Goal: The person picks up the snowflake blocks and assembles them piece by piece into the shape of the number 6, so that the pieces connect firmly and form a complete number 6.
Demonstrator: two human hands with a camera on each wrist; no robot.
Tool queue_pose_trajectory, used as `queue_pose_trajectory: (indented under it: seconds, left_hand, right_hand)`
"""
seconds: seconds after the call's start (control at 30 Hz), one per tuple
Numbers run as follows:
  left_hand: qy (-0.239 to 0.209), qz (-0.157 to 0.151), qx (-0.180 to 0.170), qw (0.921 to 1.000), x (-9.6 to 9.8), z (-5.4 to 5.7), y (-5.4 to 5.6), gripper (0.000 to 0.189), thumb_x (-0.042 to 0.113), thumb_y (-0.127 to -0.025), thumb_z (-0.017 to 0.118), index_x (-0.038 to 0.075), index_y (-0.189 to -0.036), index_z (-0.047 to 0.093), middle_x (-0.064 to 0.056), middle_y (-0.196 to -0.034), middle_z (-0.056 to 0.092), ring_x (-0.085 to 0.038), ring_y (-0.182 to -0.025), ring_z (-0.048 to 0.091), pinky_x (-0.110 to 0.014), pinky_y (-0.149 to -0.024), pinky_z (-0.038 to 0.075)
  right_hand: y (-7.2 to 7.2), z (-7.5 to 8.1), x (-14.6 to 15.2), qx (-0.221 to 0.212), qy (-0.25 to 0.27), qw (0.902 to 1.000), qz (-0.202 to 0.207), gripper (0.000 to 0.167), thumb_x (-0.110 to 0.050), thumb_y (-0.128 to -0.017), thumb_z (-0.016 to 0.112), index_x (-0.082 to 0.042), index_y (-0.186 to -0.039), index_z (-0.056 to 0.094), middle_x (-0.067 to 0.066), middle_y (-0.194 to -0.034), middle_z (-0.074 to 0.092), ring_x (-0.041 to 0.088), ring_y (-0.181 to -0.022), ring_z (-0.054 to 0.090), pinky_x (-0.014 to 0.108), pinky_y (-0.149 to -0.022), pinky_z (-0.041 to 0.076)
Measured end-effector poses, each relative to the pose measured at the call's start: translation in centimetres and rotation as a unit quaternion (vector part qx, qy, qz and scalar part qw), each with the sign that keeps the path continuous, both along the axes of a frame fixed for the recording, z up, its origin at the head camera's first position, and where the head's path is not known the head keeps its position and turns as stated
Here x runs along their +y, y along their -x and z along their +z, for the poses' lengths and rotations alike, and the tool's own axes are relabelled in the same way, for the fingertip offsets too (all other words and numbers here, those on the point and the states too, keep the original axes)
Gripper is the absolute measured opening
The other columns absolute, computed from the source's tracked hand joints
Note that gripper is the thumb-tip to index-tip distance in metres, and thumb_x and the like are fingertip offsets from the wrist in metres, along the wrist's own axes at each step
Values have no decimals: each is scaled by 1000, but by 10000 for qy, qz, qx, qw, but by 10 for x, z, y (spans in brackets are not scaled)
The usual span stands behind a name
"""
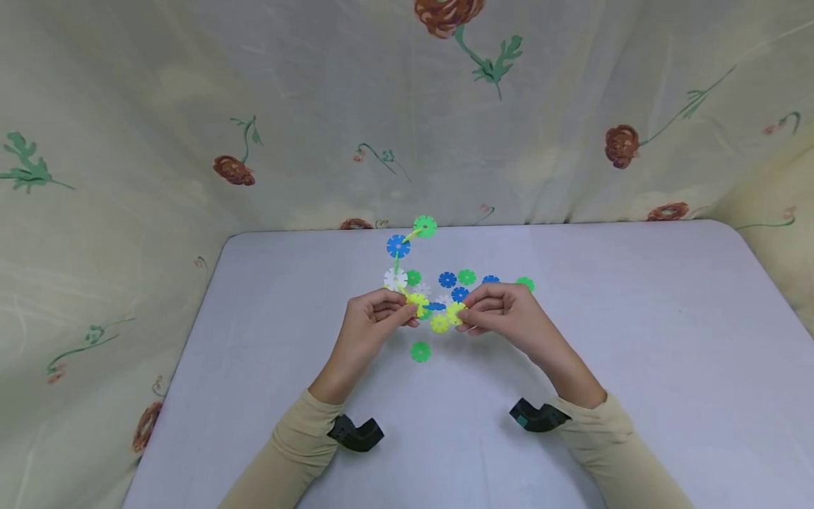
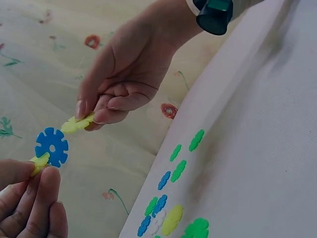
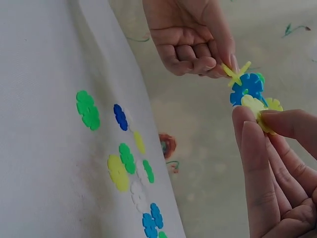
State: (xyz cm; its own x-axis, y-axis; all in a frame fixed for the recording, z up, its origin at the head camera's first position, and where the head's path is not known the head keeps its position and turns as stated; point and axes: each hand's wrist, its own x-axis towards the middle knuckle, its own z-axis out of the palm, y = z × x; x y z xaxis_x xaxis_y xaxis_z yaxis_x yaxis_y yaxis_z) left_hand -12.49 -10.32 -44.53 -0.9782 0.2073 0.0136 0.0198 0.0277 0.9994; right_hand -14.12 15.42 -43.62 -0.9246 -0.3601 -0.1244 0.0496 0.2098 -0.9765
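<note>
Above the tabletop (image 1: 636, 353), the fingers of our left hand (image 1: 374, 318) pinch a yellow disc (image 1: 420, 304), those of our right hand (image 1: 509, 311) a second yellow disc (image 1: 454, 312); a blue disc (image 1: 435, 306) sits between, a green disc (image 1: 420, 346) nearer.

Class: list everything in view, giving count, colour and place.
Rounded-corner table: one, white, across lower view
Floral fabric backdrop: one, cream, behind table
Chain of notched plastic discs: one, green, yellow, blue, white, over table
Loose notched plastic discs: at least four green, three blue, two white, one yellow, on table
Curved devices: two, black, at wrists
Long sleeves: two, beige, on forearms
Left hand: one, bare, pinching yellow disc
Right hand: one, bare, pinching another yellow disc
</note>
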Motion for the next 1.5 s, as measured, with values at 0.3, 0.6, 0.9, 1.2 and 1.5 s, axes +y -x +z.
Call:
queue_pose_trajectory:
  seconds: [0.3, 0.6, 0.9, 1.2, 1.5]
  left_hand:
    - [38, -58, 27, 10000, 2, -1, 1, 13, 7, -96, 73, -5, -101, 71, -16, -88, 75, -24, -81, 76, -38, -86, 63]
    - [26, -56, -69, 10000, 2, -1, -1, 11, 7, -95, 73, -3, -99, 72, -12, -85, 76, -19, -78, 76, -31, -84, 63]
    - [208, -60, -53, 9998, 0, 0, 0, 11, 8, -95, 74, -2, -99, 72, -16, -89, 76, -15, -79, 76, -39, -87, 63]
    - [334, -52, -90, 9994, -1, 2, 1, 12, 7, -95, 74, -4, -98, 72, -20, -90, 76, -15, -77, 76, -38, -87, 63]
    - [394, -101, -114, 9991, -2, 2, 2, 12, 8, -95, 74, -4, -97, 71, -18, -90, 76, -14, -78, 76, -30, -84, 63]
  right_hand:
    - [-2, 1, -2, 138, -35, 9998, -112, 22, -14, -96, 75, 4, -108, 69, 13, -94, 79, 36, -90, 79, 48, -79, 64]
    - [-3, -1, -6, 128, -99, 9997, -183, 21, -13, -95, 76, 4, -104, 70, 15, -91, 79, 37, -87, 79, 40, -78, 65]
    - [-3, -8, -12, 57, 208, 9993, -295, 19, -8, -95, 74, 8, -104, 69, 12, -88, 79, 34, -84, 79, 52, -80, 62]
    - [-3, -13, -16, 196, 424, 9983, -343, 20, -5, -94, 74, 11, -103, 68, 17, -88, 79, 27, -79, 80, 44, -76, 64]
    - [-5, -13, -16, 124, 495, 9985, -218, 19, -5, -95, 73, 10, -105, 68, 4, -84, 80, 31, -81, 80, 48, -78, 64]
